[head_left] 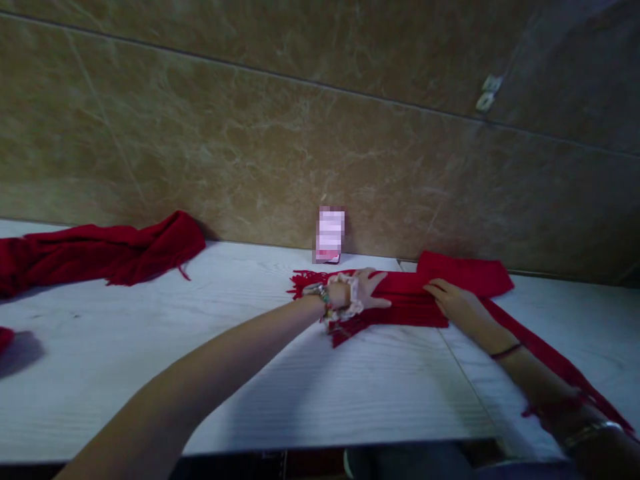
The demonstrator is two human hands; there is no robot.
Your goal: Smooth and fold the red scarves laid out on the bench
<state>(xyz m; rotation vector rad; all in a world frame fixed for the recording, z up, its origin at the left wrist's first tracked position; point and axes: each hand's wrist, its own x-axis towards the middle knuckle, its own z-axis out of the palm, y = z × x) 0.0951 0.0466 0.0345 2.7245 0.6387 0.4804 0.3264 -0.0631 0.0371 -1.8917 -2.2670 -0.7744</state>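
Observation:
A red scarf (410, 313) with fringed ends lies folded in layers on the white table. My left hand (367, 290) rests flat on it near the fringe, fingers spread and palm down. At the right of the folded part, my right hand (457, 307) has its fingertips closed on the cloth; its thumb side is partly hidden. More red cloth (465, 273) lies beyond my right hand against the wall, and a long strip runs down beside my right forearm. Bracelets and a pale scrunchie sit on my left wrist.
A phone (330, 233) with a lit, blurred screen leans on the wall behind the scarf. Another red scarf (125, 250) lies crumpled at the left back, with a bit of red cloth (5, 339) at the left edge. The white table (150, 360) meets a brown tiled wall (225, 147).

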